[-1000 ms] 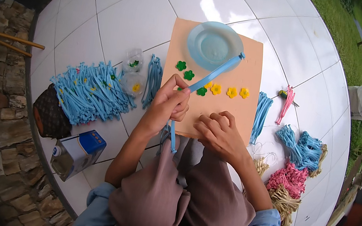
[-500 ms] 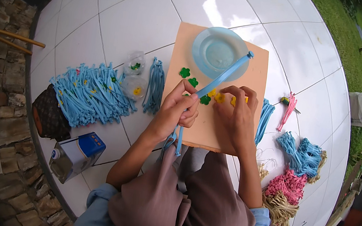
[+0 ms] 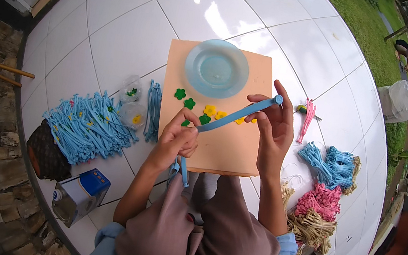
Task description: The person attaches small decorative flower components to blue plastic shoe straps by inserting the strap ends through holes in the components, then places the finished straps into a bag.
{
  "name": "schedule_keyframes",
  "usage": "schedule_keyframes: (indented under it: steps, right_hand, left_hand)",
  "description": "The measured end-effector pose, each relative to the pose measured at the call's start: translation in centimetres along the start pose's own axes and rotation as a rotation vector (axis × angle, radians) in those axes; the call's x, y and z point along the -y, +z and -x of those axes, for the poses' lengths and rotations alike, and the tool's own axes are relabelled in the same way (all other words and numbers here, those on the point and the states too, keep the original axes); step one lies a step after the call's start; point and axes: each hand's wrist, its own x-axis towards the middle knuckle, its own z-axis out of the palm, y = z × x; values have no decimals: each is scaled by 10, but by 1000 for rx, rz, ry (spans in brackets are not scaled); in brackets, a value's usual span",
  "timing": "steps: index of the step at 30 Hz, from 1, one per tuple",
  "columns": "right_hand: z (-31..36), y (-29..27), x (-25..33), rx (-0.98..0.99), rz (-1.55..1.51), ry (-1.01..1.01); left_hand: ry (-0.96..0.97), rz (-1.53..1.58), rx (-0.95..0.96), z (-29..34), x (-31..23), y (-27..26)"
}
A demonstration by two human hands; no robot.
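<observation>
yellow flower (image 3: 239,121) partly behind blue strip (image 3: 237,115), distant person (image 3: 403,46) blurred

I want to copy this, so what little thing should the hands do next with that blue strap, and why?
Maybe the right hand should gently pinch the knobbed end of the blue strap to steady it. The left hand grips the strap lower down, and the knobbed end sits right at the right hand, though I can't tell if it's already pinched.

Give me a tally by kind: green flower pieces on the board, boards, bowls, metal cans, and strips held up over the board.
Green flower pieces: 4, one partly hidden by the left hand
Board: 1
Blue bowl: 1
Metal can: 1
Held blue strip: 1
Total: 8
</observation>
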Motion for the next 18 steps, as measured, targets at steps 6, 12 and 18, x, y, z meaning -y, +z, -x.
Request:
schedule_keyframes:
  steps: [6, 12, 18]
  right_hand:
    - [0, 6, 3, -6, 17, 3]
    - [14, 19, -22, 221, 754, -152]
    - [17, 31, -43, 389, 954, -314]
  left_hand:
    - [32, 27, -35, 5, -3, -2]
    - [185, 95, -294, 9, -19, -7]
    - [171, 52, -361, 7, -11, -3]
